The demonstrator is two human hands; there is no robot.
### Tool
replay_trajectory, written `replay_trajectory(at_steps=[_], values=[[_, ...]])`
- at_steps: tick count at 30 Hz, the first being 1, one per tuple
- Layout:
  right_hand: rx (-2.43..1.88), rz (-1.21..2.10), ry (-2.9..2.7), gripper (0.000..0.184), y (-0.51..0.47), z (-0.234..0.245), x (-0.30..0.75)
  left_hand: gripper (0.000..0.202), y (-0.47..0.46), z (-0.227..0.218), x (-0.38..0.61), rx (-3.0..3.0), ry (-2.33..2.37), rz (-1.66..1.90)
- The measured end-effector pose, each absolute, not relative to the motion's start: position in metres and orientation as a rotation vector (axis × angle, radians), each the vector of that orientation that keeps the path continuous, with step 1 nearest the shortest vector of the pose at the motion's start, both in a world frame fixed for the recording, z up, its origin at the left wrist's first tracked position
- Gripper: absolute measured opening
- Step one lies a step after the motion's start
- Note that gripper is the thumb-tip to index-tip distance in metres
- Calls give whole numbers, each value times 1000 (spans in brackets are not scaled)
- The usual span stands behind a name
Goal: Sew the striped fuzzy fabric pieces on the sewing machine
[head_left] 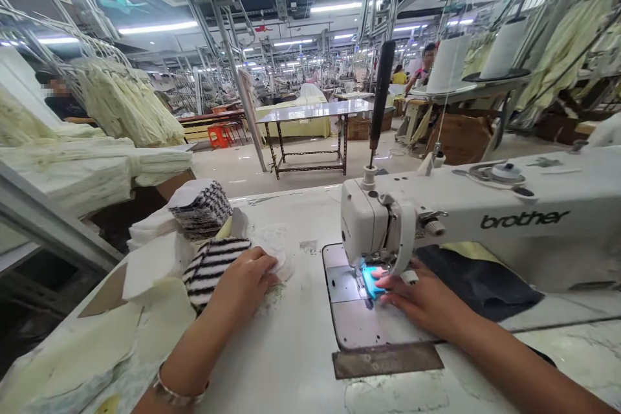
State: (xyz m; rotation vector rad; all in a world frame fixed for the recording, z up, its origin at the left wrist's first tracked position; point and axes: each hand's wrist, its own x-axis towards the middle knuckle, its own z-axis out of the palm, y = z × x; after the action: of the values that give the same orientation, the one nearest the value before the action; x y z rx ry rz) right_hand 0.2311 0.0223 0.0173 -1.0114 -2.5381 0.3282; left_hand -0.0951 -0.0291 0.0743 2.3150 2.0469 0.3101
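Observation:
My left hand [245,281] rests on the sewing table, its fingers curled over a black-and-white striped fabric piece [209,266] and touching a thin white piece [276,249] beside it. A stack of the same striped pieces [201,207] sits just behind. My right hand [420,297] lies flat on the metal needle plate [356,320] under the head of the white Brother sewing machine [485,220], fingertips by the presser foot in the blue light. Whether the fingertips hold anything there I cannot make out.
Dark fabric [478,278] lies under the machine arm with pale yellow cloth [463,250] behind it. Pale yellow cloth [121,330] and white pieces [155,262] cover the table's left. Stacked fabric [97,168] sits further left. A metal table [310,113] and other workers stand beyond.

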Motion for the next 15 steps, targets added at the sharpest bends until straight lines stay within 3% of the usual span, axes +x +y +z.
replay_trajectory(at_steps=[7, 15], values=[[-858, 341, -2602, 18, 2, 32, 233, 23, -17, 82, -110, 2209, 2097, 493], [-858, 407, -2438, 25, -13, 17, 237, 20, 43, 140, -130, 2158, 2394, 829]])
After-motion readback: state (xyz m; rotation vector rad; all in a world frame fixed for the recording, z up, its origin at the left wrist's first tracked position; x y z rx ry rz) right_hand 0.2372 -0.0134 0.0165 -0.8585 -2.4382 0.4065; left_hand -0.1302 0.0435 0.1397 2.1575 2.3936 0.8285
